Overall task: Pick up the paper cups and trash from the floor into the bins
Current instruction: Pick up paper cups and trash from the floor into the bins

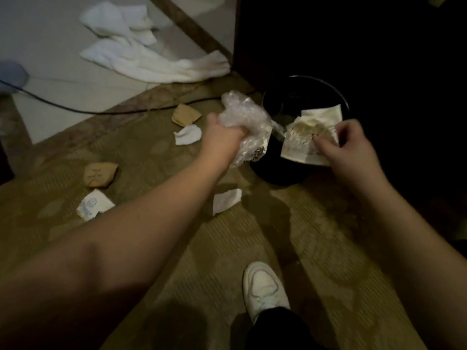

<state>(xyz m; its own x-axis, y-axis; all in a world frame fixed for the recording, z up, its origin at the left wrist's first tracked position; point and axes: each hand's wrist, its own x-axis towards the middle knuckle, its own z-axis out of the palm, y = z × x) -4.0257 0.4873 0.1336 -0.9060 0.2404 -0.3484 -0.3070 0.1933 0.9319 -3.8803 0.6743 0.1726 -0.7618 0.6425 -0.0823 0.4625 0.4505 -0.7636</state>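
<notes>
Clenched around a crumpled clear plastic bag (243, 122), the left hand (222, 138) holds its load just beside the near rim of the black bin (336, 90), while the right hand (350, 145) pinches a stained paper wrapper (307, 137) between thumb and fingers, over the bin's mouth. Both pieces look ready to drop, so the step in hand seems to be the release.

To do it well, the left hand should carry the bag further over the opening before the fingers loosen, since it hangs at the edge and light plastic drifts. The wrapper is flat and wide; tipping it edge-down would help it slide in rather than catch on the rim.

Plenty is left on the carpet (177, 248): a brown flattened cup (186, 114) and a white scrap (188, 134) to the left of the bin, another brown cup (100, 174) and a white crushed cup (94, 205) further left, and a white paper (226, 200) nearer the white shoe (264, 286). A white towel (141, 54) and a dark cable (75, 109) lie beyond, on and near the tiles.
</notes>
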